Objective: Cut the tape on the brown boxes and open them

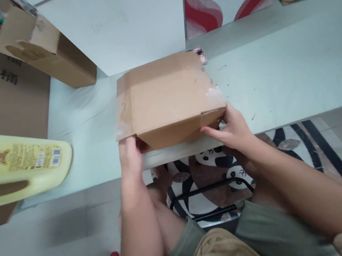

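A shallow, rectangular brown cardboard box (165,93) is being held at the near edge of a pale green table (292,67). Its near right corner is being pinched between thumb and fingers by the bare right hand (231,128); its near left corner is being touched by the bare left hand (129,154), whose grip cannot be told, the fingers being partly hidden.

Your pale table (292,62) carries a brown carton (71,59), a white box (126,23), a red-lettered box (235,2) and dark specks (253,116).
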`<action>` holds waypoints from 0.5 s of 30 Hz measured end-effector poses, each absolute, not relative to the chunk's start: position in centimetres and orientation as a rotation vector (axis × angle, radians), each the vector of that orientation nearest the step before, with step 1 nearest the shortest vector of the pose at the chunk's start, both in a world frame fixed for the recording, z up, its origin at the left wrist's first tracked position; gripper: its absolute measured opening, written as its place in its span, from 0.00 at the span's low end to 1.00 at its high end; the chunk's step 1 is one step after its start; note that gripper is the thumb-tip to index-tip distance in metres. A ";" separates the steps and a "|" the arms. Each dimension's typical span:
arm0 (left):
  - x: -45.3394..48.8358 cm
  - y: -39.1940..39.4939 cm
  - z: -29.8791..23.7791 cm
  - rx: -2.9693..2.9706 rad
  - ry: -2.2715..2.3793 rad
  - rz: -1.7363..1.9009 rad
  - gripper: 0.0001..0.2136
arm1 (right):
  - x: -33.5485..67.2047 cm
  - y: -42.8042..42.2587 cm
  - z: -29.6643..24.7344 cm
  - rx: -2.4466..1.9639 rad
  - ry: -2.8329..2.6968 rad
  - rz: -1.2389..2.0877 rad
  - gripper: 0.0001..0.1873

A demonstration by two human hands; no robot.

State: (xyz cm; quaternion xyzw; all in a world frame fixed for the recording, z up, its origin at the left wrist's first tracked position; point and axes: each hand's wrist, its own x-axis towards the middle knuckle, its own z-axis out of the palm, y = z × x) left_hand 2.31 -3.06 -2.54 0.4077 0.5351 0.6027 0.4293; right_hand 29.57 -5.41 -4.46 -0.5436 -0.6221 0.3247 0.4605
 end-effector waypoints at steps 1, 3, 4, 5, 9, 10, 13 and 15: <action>2.2 -3.1 -2.4 1.018 1.333 1.526 0.11 | 29.6 -5.4 -4.2 -1.340 -1.465 0.773 0.25; 2.0 -3.2 -2.0 0.999 1.338 1.603 0.08 | 29.9 -5.4 -3.7 -1.278 -1.353 0.757 0.22; 1.8 -3.4 -1.7 0.984 1.331 1.622 0.08 | 30.1 -5.4 -3.6 -1.240 -1.309 0.765 0.22; 1.6 -3.6 -1.5 0.977 1.315 1.613 0.09 | 30.2 -5.3 -3.6 -1.210 -1.272 0.785 0.24; 1.0 -4.4 -1.0 0.984 1.247 1.422 0.19 | 30.6 -5.0 -4.2 -1.163 -1.115 0.924 0.27; 0.9 -4.5 -1.1 0.981 1.251 1.405 0.19 | 30.5 -4.9 -4.3 -1.159 -1.066 0.962 0.25; 0.6 -4.1 -1.9 1.002 1.329 1.440 0.13 | 30.3 -4.8 -4.5 -1.194 -0.944 1.054 0.15; 0.4 -3.6 -2.7 1.078 1.415 1.446 0.16 | 30.1 -4.8 -4.3 -1.227 -0.897 1.067 0.10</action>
